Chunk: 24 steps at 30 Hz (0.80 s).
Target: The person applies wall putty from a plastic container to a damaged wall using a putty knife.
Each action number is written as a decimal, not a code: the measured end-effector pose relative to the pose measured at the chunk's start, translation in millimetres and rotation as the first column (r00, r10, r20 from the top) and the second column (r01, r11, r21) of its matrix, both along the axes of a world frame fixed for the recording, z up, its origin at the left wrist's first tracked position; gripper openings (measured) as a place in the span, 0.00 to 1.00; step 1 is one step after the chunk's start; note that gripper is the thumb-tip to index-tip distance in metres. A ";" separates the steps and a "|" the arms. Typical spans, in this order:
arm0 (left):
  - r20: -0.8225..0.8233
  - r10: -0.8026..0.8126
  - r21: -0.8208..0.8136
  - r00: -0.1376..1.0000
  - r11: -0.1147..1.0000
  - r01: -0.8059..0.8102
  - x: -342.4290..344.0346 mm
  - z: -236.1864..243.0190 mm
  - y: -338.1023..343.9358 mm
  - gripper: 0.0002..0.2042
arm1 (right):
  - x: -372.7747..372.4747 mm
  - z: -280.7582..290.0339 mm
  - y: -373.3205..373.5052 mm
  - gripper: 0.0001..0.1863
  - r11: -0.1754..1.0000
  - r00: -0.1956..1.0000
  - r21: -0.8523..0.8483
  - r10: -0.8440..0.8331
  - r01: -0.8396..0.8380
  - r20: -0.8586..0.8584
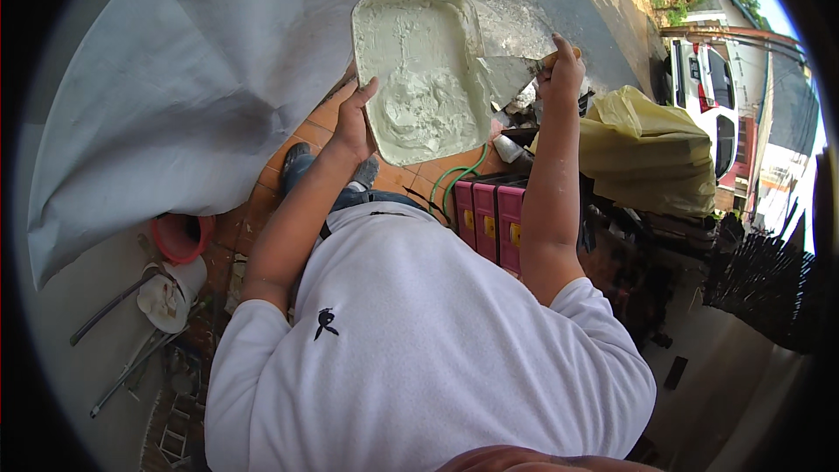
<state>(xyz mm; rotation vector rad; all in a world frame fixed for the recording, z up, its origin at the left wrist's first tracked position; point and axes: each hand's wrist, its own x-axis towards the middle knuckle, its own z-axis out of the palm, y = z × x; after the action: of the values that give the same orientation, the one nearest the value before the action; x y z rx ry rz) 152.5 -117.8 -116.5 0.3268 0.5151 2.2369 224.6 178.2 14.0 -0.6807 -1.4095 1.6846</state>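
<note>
My left hand (356,127) grips the near left side of a shallow rectangular tray (362,22), its thumb over the rim and the other fingers hidden beneath. Pale, creamy filler paste (428,109) lies in the tray, heaped and swirled in the near half and smeared thin in the far half. On the right, my right hand (561,74) is closed round the handle of a putty knife (511,77). The knife's wide blade, coated with paste, reaches the tray's right rim; whether it touches the rim I cannot tell.
Grey sheeting (192,79) hangs along the left. Below it stand a red bucket (183,236) and a white bucket (175,293). Pink drawers (489,218) and a green hose (450,188) are beyond my body. Yellowish plastic sheeting (647,149) covers something at right. Orange tiles (310,133) form the floor.
</note>
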 end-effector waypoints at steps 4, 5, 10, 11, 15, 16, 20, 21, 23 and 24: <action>-0.036 -0.038 -0.064 0.999 0.997 0.035 -26.8 17.6 -10.6 0.30 | -7.6 26.0 -7.0 0.15 0.997 0.988 -0.023 -0.078 0.076 -0.134; -0.067 -0.047 -0.049 0.997 0.998 0.044 -35.4 22.5 -15.3 0.29 | -7.9 31.1 -12.0 0.15 0.995 0.984 -0.038 -0.099 0.095 -0.145; -0.110 -0.154 -0.109 0.982 0.984 0.142 -63.9 54.3 -41.0 0.30 | -5.9 47.7 -48.3 0.16 0.997 0.989 -0.036 -0.077 0.073 -0.124; -0.108 -0.184 -0.118 0.977 0.978 0.171 -67.4 61.6 -45.5 0.30 | -6.7 48.5 -54.6 0.16 0.996 0.994 -0.042 -0.085 0.082 -0.068; -0.118 -0.248 -0.130 0.962 0.964 0.233 -76.9 72.9 -52.2 0.29 | -1.1 48.0 -74.1 0.16 0.991 0.990 0.076 -0.118 0.113 0.078; -0.101 -0.272 -0.131 0.957 0.957 0.259 -76.8 73.6 -52.9 0.29 | 3.7 44.6 -65.9 0.16 0.987 0.986 0.082 -0.142 0.135 0.086; -0.076 -0.326 -0.137 0.942 0.939 0.314 -87.4 62.3 -60.1 0.28 | 18.9 55.3 -83.8 0.15 0.950 0.964 0.189 -0.262 0.250 0.042; -0.074 -0.337 -0.143 0.939 0.935 0.324 -89.2 61.3 -65.2 0.28 | 20.3 54.9 -93.0 0.14 0.949 0.974 0.230 -0.226 0.215 0.021; -0.063 -0.347 -0.212 0.936 0.921 0.327 -92.4 60.5 -78.3 0.30 | 22.5 50.7 -110.8 0.13 0.945 0.981 0.267 -0.195 0.187 0.004; -0.060 -0.352 -0.215 0.934 0.918 0.332 -97.2 58.2 -82.7 0.30 | 23.1 48.2 -119.8 0.11 0.955 0.995 0.280 -0.090 0.100 -0.049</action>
<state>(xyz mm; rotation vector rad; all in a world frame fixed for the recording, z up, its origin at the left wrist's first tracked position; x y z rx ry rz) 55.3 -200.5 -58.3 0.3899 0.6765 1.8184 247.7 58.3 62.2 -0.5455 -1.5287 1.3792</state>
